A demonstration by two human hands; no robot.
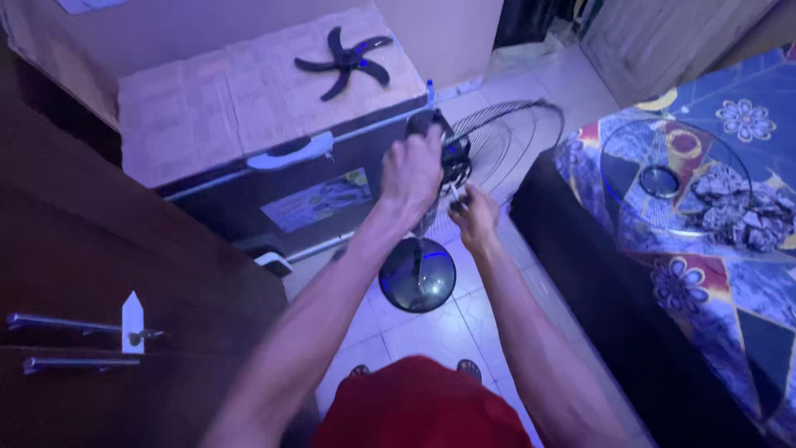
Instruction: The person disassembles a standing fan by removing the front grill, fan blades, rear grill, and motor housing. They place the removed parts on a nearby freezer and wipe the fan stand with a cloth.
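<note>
The fan (439,158) stands on the tiled floor (431,332), its round base (417,275) straight below the motor head. The left hand (412,170) is clamped over the top of the fan's dark motor, fingers curled tight round it. The right hand (474,217) sits just right of and below the motor, fingers pinched together on a small pale part at the back of the fan; what that part is cannot be told. The wire guard (506,137) is fixed to the fan and spreads out to its right and beyond. Left of the fan is a chest freezer (274,195) with its lid shut, topped with cardboard (249,91), and the loose fan blade (344,62) lies on that. Right of the fan is a bed (713,274) with a patterned cover; a second guard (676,178) lies on it, with a crumpled cloth (742,207) inside its ring.
</note>
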